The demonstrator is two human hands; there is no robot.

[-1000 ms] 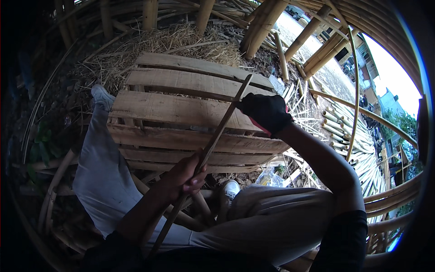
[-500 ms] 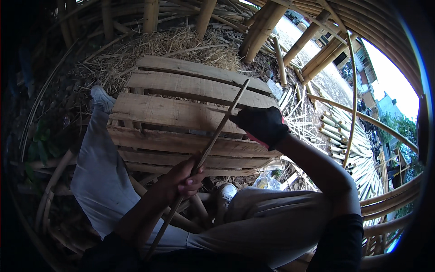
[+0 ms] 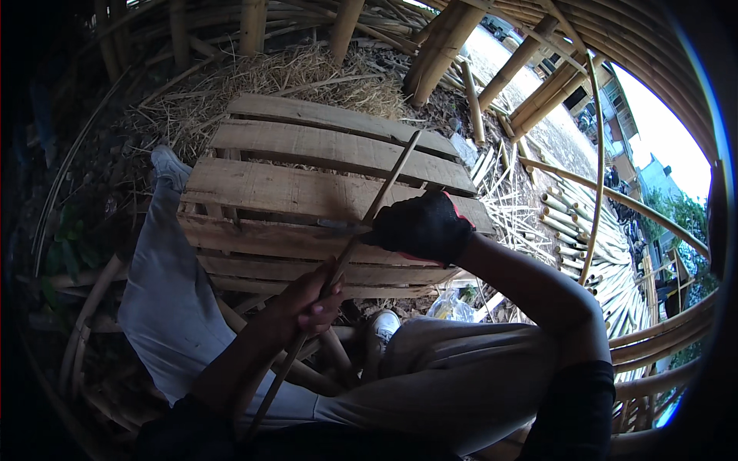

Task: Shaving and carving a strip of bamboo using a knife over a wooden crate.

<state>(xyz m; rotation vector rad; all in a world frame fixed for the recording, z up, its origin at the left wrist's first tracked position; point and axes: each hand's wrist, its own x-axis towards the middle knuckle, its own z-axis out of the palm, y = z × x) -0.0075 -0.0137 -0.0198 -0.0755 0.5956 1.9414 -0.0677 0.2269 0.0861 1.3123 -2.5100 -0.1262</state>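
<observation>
A long thin bamboo stick slants from my lap up over the wooden slats. My bare left hand is closed around its lower middle, with the fingers wrapped over it. My right hand, in a black glove with red edging, is closed against the stick farther up. From that fist a short, greyish, blade-like piece, seemingly a knife, juts left across the stick; it is blurred and its handle is hidden in the glove. The far end of the stick points over the slatted wooden platform.
Dry straw and shavings lie behind the platform, near upright bamboo posts. Cut bamboo poles are stacked at the right. A clear plastic bag lies by the platform's near right corner. My legs flank the platform's near left side.
My right hand has slid down along the stick toward my left hand, with the blade-like piece moving with it. My left hand and the stick stay nearly in place.
</observation>
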